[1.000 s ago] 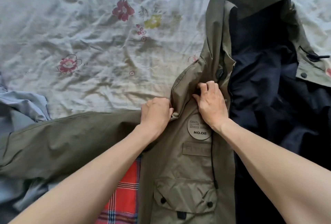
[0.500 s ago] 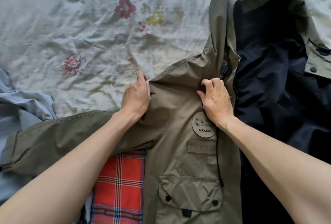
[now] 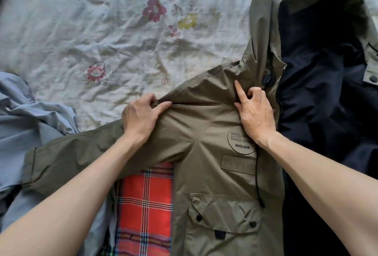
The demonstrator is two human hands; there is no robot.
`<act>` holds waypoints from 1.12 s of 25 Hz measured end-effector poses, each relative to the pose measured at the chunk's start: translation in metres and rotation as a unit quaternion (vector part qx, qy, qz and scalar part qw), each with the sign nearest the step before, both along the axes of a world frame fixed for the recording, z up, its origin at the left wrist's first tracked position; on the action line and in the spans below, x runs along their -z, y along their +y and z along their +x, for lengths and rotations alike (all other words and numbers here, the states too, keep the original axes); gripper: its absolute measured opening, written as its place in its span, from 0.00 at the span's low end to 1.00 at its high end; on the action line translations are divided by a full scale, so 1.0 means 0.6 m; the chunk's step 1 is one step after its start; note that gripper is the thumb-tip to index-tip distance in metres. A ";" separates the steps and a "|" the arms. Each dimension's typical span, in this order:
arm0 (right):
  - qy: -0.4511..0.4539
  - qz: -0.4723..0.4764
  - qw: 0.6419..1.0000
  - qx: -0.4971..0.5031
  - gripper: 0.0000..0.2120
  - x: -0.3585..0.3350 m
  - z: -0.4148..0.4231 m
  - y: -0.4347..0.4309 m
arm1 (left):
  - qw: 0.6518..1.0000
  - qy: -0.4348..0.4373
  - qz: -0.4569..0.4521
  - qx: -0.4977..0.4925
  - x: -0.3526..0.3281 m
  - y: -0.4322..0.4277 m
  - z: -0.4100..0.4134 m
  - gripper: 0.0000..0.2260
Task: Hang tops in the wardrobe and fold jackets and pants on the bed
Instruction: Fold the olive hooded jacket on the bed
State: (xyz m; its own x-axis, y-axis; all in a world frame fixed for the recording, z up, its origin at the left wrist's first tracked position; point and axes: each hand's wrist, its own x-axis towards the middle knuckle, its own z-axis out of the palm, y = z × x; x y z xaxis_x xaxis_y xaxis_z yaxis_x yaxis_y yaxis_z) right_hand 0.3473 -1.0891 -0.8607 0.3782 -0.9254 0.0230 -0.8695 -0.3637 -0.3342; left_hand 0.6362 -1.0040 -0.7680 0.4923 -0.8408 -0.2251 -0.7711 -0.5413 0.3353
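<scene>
Fingers (image 3: 146, 101) pinch the olive jacket (image 3: 204, 133) lying on the bed (image 3: 81, 30).

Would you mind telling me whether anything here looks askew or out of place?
Yes: the olive jacket is not flat. Its shoulder is bunched into a ridge where the left hand pinches it, and its sleeve lies over a red plaid garment and a blue garment.

Round patch (image 3: 241, 142) on the chest of the olive jacket (image 3: 212, 184): the lower line reads "NO.02". The upper line consists of dot-matrix characters, partly covered by the right hand (image 3: 255, 116); not legible. Rectangular patch (image 3: 238, 166) directly below the round patch: tone-on-tone lettering, too faint to read.
</scene>
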 end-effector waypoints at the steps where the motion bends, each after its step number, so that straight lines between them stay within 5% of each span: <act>1: 0.003 -0.001 1.000 0.002 0.28 0.001 0.001 -0.001 | 0.998 -0.052 -0.017 -0.024 0.009 0.007 -0.010 0.15; 3: 0.010 -0.004 1.000 0.003 0.28 0.005 0.001 0.000 | 0.991 -0.120 -0.053 -0.017 0.018 0.019 -0.040 0.13; 6: 0.016 -0.007 1.000 0.001 0.28 0.009 0.003 -0.002 | 0.956 -0.154 -0.162 0.191 0.039 0.046 -0.107 0.22; 8: 0.013 -0.004 1.000 -0.004 0.28 0.009 0.000 -0.005 | 0.930 -0.164 -0.068 0.322 0.082 0.083 -0.138 0.28; 10: 0.010 0.004 1.000 -0.009 0.28 0.007 -0.004 -0.004 | 0.925 -0.181 0.025 0.333 0.129 0.103 -0.136 0.32; 13: 0.015 0.033 0.999 -0.009 0.27 -0.002 0.006 -0.010 | 0.929 -0.188 0.061 0.313 0.138 0.098 -0.129 0.32; 16: -0.057 0.055 0.997 -0.006 0.26 -0.051 -0.009 0.031 | 0.946 -0.175 -0.003 0.272 0.092 0.146 -0.144 0.30; 19: -0.152 0.039 0.988 -0.003 0.18 -0.107 -0.089 0.176 | 0.991 -0.084 -0.047 0.097 0.066 0.292 -0.188 0.27; 23: -0.176 0.245 0.937 0.176 0.18 -0.142 -0.240 0.495 | 0.972 0.145 0.106 -0.152 0.043 0.532 -0.255 0.24; 25: -0.127 0.349 0.895 0.248 0.20 -0.134 -0.291 0.621 | 0.975 0.115 0.152 -0.117 0.035 0.609 -0.280 0.21; 28: -0.083 0.399 0.868 0.284 0.10 -0.126 -0.311 0.724 | 0.974 0.073 0.168 -0.132 0.019 0.651 -0.303 0.19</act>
State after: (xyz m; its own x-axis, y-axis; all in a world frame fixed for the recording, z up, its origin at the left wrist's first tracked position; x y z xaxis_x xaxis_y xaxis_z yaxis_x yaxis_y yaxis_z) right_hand 0.1606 -0.6546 -0.7853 -0.0902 -0.7077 -0.7007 -0.7484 0.5124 -0.4211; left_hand 0.4542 -0.6134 -0.7794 0.6229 -0.5561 -0.5503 -0.5479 -0.8122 0.2007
